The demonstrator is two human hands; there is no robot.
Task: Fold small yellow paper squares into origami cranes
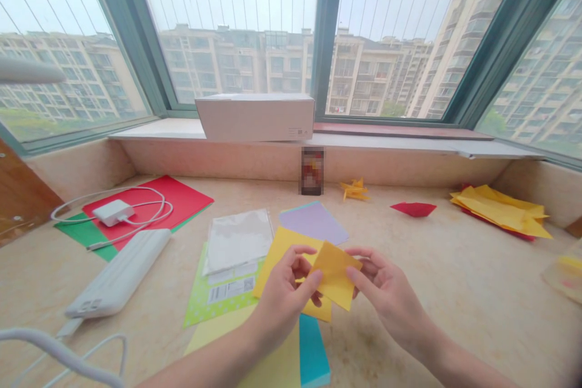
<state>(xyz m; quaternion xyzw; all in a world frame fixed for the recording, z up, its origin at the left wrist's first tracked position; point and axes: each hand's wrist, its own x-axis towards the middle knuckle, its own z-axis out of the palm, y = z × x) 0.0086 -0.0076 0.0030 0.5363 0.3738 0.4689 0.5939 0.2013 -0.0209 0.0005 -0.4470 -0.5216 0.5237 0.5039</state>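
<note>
Note small yellow paper [337,273] at lower centre of frame, tilted, without clear long axis; pinched at opposite edges by partly curled left hand [293,282] and right hand [384,288], near both.

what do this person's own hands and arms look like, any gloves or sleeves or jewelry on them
The left hand and right hand are both bare, with no gloves and no rings visible. The left forearm and right forearm are also uncovered as far as the picture shows: no sleeve, watch or bracelet in view.
</note>
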